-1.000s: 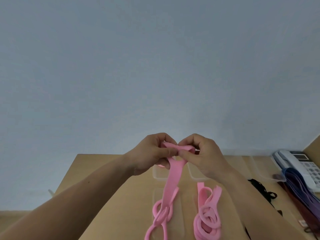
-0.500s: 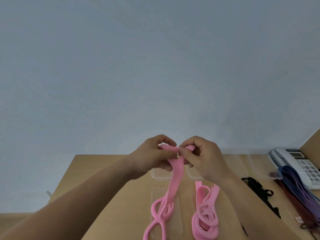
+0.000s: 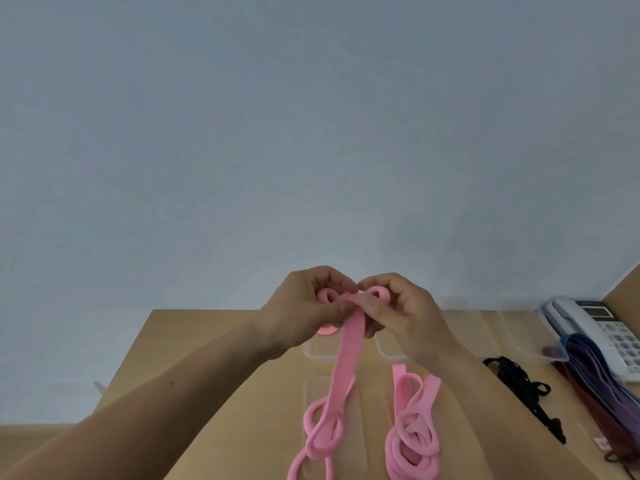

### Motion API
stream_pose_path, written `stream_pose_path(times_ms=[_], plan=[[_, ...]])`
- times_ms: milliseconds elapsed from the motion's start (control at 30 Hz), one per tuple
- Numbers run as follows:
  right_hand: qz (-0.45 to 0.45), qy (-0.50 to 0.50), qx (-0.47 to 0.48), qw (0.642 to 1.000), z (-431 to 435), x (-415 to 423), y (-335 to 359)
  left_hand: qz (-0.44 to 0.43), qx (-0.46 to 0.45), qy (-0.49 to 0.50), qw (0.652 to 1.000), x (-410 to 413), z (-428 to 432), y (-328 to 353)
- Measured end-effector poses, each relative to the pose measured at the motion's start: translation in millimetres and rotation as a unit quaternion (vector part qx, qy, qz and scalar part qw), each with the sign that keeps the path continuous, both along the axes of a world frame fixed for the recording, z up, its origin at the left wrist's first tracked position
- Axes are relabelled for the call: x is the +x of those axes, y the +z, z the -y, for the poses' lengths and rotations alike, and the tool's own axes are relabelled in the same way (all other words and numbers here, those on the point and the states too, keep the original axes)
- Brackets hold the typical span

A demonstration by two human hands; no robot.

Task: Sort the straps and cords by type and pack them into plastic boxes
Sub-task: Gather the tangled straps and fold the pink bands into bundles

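My left hand [image 3: 304, 306] and my right hand [image 3: 401, 313] meet above the table and both pinch the top end of a long pink strap [image 3: 346, 362]. The strap is folded into small loops between my fingers, and the rest hangs down to looped coils near the bottom edge. A second pink strap [image 3: 412, 431] lies coiled on the table to its right. Clear plastic boxes [image 3: 320, 351] stand behind my hands, partly hidden by them.
A black cord [image 3: 519, 379] lies on the wooden table [image 3: 207, 358] at the right. Purple and dark red straps [image 3: 595, 372] drape beside a white desk phone [image 3: 602, 330]. More clear boxes [image 3: 519, 327] line the back edge by the grey wall.
Both hands rose slightly and kept working the strap's top end; small loops now show between the fingers. The hanging part swung a little.
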State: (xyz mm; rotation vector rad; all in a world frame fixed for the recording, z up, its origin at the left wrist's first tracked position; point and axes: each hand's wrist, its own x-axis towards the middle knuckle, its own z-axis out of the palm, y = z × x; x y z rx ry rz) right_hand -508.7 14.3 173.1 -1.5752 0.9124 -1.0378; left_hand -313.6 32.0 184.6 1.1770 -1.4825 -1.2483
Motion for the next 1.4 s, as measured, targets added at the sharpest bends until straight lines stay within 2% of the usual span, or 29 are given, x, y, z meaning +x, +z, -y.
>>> stream_pose_path(times_ms=[100,233,333,500,600,667,733,833,1000,1267,1400], plan=[[-0.041,-0.012,-0.031,0.999,2.5,-1.9,-1.0,0.056,-0.008,0.011,0.998,0.7,0.9,-3.4],[-0.013,-0.021,-0.06,0.998,2.6,-1.7,-1.6,0.055,0.037,-0.025,0.997,3.3,0.3,0.3],[-0.02,-0.017,-0.088,0.996,0.8,0.2,-2.5,0.027,0.06,-0.047,0.997,4.6,-1.4,3.6],[-0.093,-0.04,-0.182,0.978,-1.4,1.7,-5.8,-0.06,0.14,-0.099,0.983,3.6,-3.3,12.6],[-0.09,-0.025,-0.192,0.977,-3.7,0.0,-6.7,-0.081,0.168,-0.074,0.98,2.0,-4.7,10.6],[-0.072,-0.021,-0.179,0.981,-6.3,-0.1,-6.0,-0.096,0.173,-0.049,0.979,1.3,-5.9,7.8],[-0.023,-0.01,-0.126,0.992,-8.6,-2.1,-2.9,-0.118,0.166,-0.034,0.978,-0.1,-7.3,7.0],[0.037,0.027,-0.045,0.998,-10.2,-5.7,3.6,-0.111,0.111,-0.019,0.987,-1.2,-9.0,7.3],[0.042,0.005,-0.01,0.999,-11.0,-3.1,10.2,-0.07,0.022,0.001,0.997,-3.2,-11.1,6.7],[0.035,0.006,-0.051,0.998,-13.4,-4.0,8.7,-0.095,0.118,-0.063,0.986,2.9,-12.3,12.2],[0.025,0.023,-0.057,0.998,-14.6,-2.0,10.0,-0.104,0.138,-0.094,0.98,5.2,-13.9,15.7]])
